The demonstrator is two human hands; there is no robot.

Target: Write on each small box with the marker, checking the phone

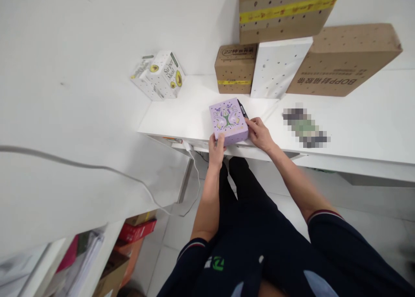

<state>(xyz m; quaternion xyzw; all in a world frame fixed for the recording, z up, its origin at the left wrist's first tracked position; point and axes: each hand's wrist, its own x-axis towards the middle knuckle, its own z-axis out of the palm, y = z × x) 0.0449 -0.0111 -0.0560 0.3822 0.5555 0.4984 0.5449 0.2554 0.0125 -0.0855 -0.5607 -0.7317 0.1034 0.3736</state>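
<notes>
A long white desk [366, 128] runs across the middle of the frame and out at the right edge, and the person's navy short-sleeved shirt [249, 241] fills the bottom centre. A white shelving unit [112, 241] with papers and boxes in it stands at the lower left. At the upper right, a cardboard carton marked BOPP [327, 65] rests on the desk; at the top, right of centre, a yellow-taped carton [285, 27] meets the upper end of an upright white box [279, 68]. Just left of that white box is a smaller "22" carton [235, 65], also banded with yellow tape. Two Super Meal boxes [167, 74] with avocado pictures stand together at the upper left of the desk. A pixelated object [304, 126] lies right of centre, too obscured to identify. The lilac gift box [228, 119], with a green and purple printed lid, is at the centre of the frame, by the desk's front edge. The left hand [216, 148] grips its near left corner, thumb on top and fingers below; the right hand [258, 132] has its fingers bent against the right side, but whether they grip cannot be told. A slim black item [242, 109] shows along that side.
</notes>
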